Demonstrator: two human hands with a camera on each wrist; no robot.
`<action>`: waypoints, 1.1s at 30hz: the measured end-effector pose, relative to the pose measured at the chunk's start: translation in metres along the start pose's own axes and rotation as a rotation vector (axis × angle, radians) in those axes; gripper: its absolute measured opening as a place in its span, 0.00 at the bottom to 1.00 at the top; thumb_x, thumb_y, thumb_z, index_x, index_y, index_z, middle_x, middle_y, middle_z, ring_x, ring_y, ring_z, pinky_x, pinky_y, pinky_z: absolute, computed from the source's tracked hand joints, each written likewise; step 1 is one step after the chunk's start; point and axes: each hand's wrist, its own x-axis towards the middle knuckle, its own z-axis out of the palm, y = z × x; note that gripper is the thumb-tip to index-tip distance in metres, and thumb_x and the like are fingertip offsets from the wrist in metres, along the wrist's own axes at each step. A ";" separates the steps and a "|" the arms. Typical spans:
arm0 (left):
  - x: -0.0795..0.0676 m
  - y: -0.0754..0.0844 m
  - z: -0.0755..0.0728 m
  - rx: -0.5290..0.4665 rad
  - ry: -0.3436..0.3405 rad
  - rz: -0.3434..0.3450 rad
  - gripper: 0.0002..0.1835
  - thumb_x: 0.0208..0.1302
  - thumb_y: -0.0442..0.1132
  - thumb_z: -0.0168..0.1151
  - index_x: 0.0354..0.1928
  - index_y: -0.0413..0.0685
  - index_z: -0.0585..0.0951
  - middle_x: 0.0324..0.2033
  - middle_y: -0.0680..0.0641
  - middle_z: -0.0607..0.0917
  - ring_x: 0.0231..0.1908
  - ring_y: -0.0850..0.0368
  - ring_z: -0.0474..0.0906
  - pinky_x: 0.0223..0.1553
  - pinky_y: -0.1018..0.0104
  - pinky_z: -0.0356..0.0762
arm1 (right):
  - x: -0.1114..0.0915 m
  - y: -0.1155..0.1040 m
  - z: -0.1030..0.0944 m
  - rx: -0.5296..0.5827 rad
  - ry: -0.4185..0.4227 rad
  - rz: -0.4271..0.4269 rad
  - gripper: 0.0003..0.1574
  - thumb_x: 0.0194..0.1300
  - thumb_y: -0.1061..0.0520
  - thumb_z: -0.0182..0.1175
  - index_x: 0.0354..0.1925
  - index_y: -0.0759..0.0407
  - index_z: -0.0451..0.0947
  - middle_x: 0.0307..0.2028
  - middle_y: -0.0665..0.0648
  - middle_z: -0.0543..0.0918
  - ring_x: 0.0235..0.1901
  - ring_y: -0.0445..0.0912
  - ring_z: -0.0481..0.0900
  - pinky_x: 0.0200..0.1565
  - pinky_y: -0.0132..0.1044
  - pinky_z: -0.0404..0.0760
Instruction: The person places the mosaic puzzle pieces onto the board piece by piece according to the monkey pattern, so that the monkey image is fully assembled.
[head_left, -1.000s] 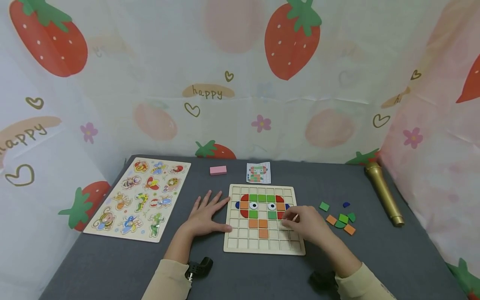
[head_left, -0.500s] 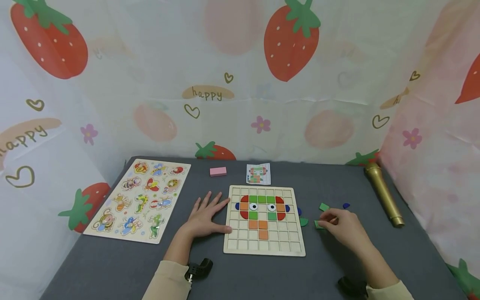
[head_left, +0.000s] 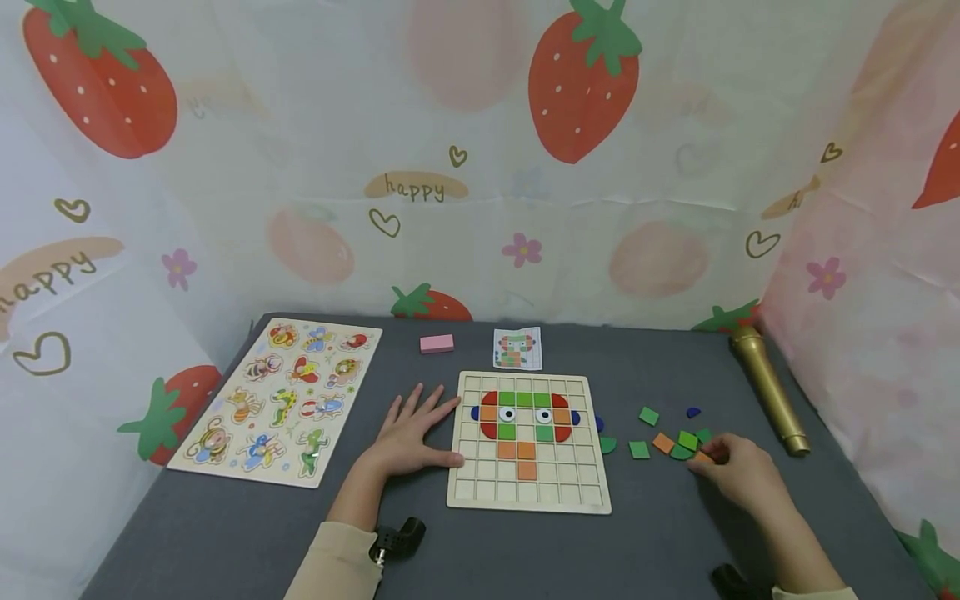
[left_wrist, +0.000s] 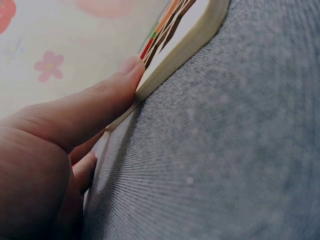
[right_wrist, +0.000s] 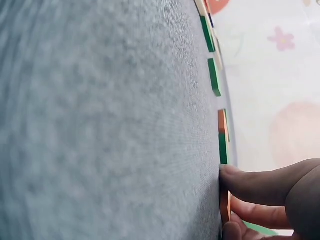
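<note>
A square wooden grid board (head_left: 480, 492) lies in front of me, with red, green, orange and blue tiles and two eye pieces set in its cells. My left hand (head_left: 408, 442) rests with fingers spread at its left edge; in the left wrist view the thumb (left_wrist: 112, 92) touches the board's rim (left_wrist: 175, 62). My right hand (head_left: 742, 475) is at the loose tiles to the right. Its thumb and fingers pinch an orange square tile (right_wrist: 226, 207), which lies at the tabletop. Close by are another orange tile (head_left: 662, 442) and a green square (head_left: 687, 439).
Further loose pieces include a green square (head_left: 639, 450), another green square (head_left: 648, 415) and a blue piece (head_left: 693, 412). Behind the board lie a pattern card (head_left: 517, 347) and a pink block (head_left: 437, 342). An insect puzzle board (head_left: 281, 400) lies left, a gold tube (head_left: 768, 390) right.
My right hand has moved right from the board's right edge, past a green square tile, to the orange tile at the far side of the loose pieces. The left hand stays put.
</note>
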 end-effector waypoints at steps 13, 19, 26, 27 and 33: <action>-0.002 -0.003 0.000 -0.008 -0.005 -0.007 0.55 0.50 0.71 0.71 0.79 0.67 0.59 0.81 0.51 0.49 0.80 0.42 0.30 0.77 0.38 0.26 | -0.001 -0.009 0.000 0.003 0.018 -0.038 0.27 0.61 0.38 0.71 0.37 0.60 0.77 0.35 0.57 0.82 0.35 0.50 0.78 0.33 0.43 0.77; -0.002 -0.002 -0.001 -0.018 -0.002 -0.006 0.55 0.51 0.70 0.71 0.79 0.67 0.59 0.81 0.51 0.49 0.80 0.43 0.31 0.77 0.39 0.25 | -0.004 -0.031 0.007 0.053 0.041 -0.114 0.29 0.62 0.35 0.69 0.34 0.59 0.75 0.30 0.53 0.80 0.28 0.46 0.73 0.28 0.38 0.71; -0.003 0.003 -0.002 -0.018 -0.001 0.001 0.55 0.50 0.70 0.72 0.79 0.67 0.60 0.81 0.50 0.51 0.80 0.42 0.31 0.77 0.37 0.26 | -0.010 -0.058 0.010 0.106 0.040 -0.164 0.24 0.60 0.39 0.72 0.31 0.56 0.76 0.31 0.51 0.84 0.30 0.45 0.76 0.29 0.37 0.73; -0.003 0.004 -0.003 -0.016 -0.001 0.001 0.54 0.50 0.70 0.72 0.79 0.67 0.60 0.81 0.49 0.51 0.80 0.42 0.31 0.77 0.37 0.26 | -0.011 -0.061 0.011 0.115 0.037 -0.170 0.24 0.60 0.39 0.72 0.31 0.56 0.76 0.31 0.51 0.84 0.30 0.45 0.76 0.29 0.37 0.73; -0.003 0.004 -0.002 -0.018 -0.004 -0.002 0.55 0.50 0.70 0.72 0.79 0.66 0.60 0.81 0.49 0.50 0.80 0.42 0.31 0.77 0.38 0.26 | -0.009 -0.081 0.019 0.148 0.009 -0.180 0.25 0.58 0.40 0.74 0.31 0.56 0.75 0.30 0.50 0.85 0.28 0.45 0.75 0.27 0.36 0.72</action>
